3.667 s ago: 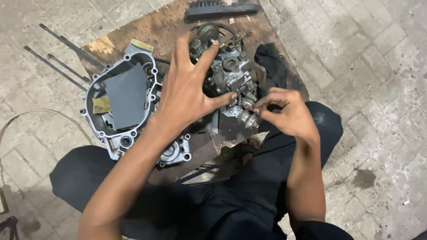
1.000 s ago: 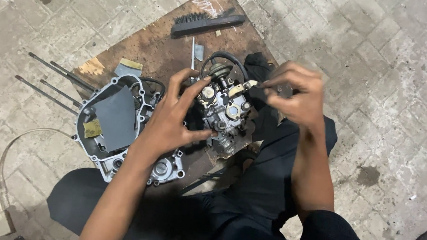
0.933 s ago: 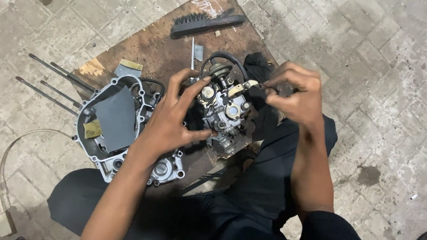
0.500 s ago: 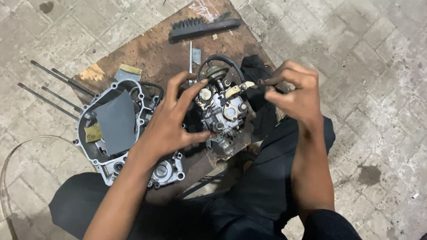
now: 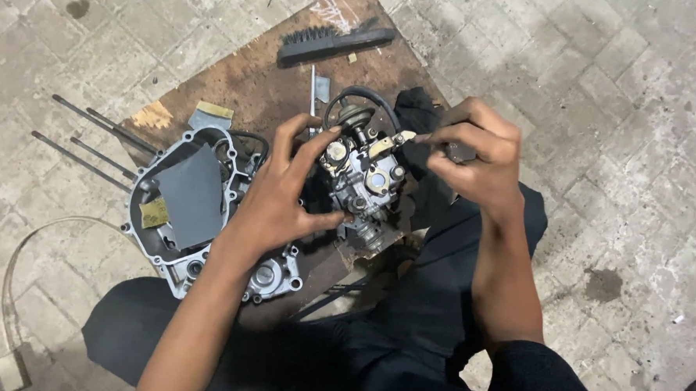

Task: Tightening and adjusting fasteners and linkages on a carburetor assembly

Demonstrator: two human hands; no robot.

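Carburettor (image 5: 362, 180), grey metal with brass-coloured fittings and a round cap on top, sits near the middle of a worn brown wooden board (image 5: 243, 81) that lies on a paved stone floor (image 5: 618, 98). A black hose (image 5: 360, 94) arches over its upper end. The left hand (image 5: 281, 196) has hold of it from the left side: fingers spread and curled over the top, thumb pressed against the lower body, so the hand is partly open but clamped on the part. The right hand (image 5: 475, 158) is just to the right of it, fingers bunched tight around a small dark tool (image 5: 461, 152) whose thin tip points at a brass-coloured fitting on the carburettor's upper right; whether the tip touches the fitting cannot be told. A black cloth (image 5: 416, 112) lies on the board behind the carburettor, between the two hands. To the left, just beside the left wrist, rests a grey engine case cover (image 5: 150, 238), with a dark sheet of abrasive paper (image 5: 190, 196) lying in it and a small yellowish scrap at its left rim. Several long thin metal rods (image 5: 92, 141) lie partly off the board's left edge. At the far end of the board lies a black brush (image 5: 335, 42). A thin curved wire (image 5: 12, 271) lies on the floor at lower left. The person's legs, in dark trousers (image 5: 388, 354), are folded at the near edge of the board.
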